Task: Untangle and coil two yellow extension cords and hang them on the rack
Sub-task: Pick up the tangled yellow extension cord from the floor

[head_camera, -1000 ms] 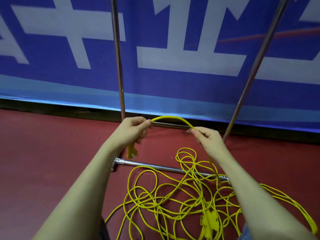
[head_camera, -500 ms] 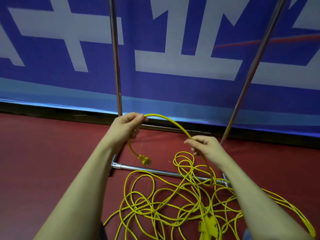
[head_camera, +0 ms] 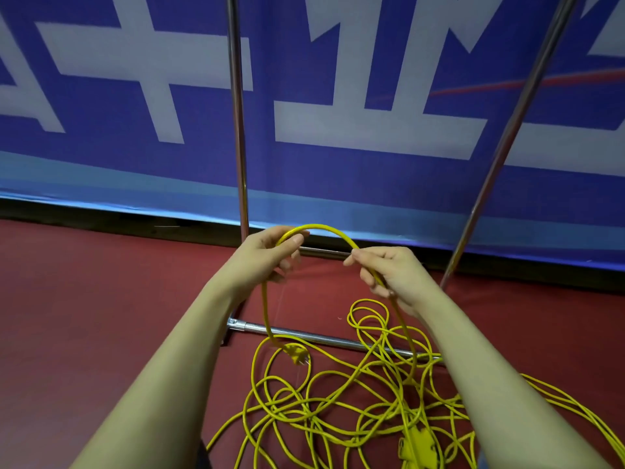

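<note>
Coiling begins: left hand [head_camera: 267, 255] and right hand [head_camera: 389, 272] each pinch the yellow extension cord [head_camera: 324, 228], plug [head_camera: 297, 357] dangling; next, probably draw slack from the floor tangle [head_camera: 338, 418].

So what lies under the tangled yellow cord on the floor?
Under the tangled cord lie the red floor and the rack's base bar. The arms hide the pile's edges.

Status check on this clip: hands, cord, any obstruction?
Left hand and right hand both pinch the yellow cord, arched between them. Plug dangles from left. Tangled pile lies over the rack's base bar.
</note>
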A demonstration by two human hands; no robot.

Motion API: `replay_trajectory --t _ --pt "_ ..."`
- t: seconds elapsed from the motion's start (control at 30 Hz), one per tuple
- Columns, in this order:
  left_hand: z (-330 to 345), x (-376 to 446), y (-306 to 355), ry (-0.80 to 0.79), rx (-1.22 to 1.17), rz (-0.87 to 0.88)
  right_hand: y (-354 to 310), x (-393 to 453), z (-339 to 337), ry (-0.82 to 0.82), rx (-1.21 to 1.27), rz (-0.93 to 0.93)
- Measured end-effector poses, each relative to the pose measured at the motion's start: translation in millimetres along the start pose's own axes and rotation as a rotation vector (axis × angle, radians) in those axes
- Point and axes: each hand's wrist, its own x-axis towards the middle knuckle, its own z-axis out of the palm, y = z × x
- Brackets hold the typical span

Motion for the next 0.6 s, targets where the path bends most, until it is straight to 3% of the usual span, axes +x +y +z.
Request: replay_trajectory --t 0.23,0.4,0.5,0.6 --pt "16 -2 1 -0.075 0.221 0.041 1 -6 6 -0.138 -0.053 0.078" --pt "4 3 -3 0.175 -0.076 0.037 14 -9 -9 -0.152 0.028 0.164" --pt "-9 1 -12 0.278 -0.119 -0.001 28 -14 -19 -0.070 -0.022 0.178" --pt "-14 -4 -16 0.104 0.049 -0.119 31 -15 -20 0.056 -0.035 0.103"
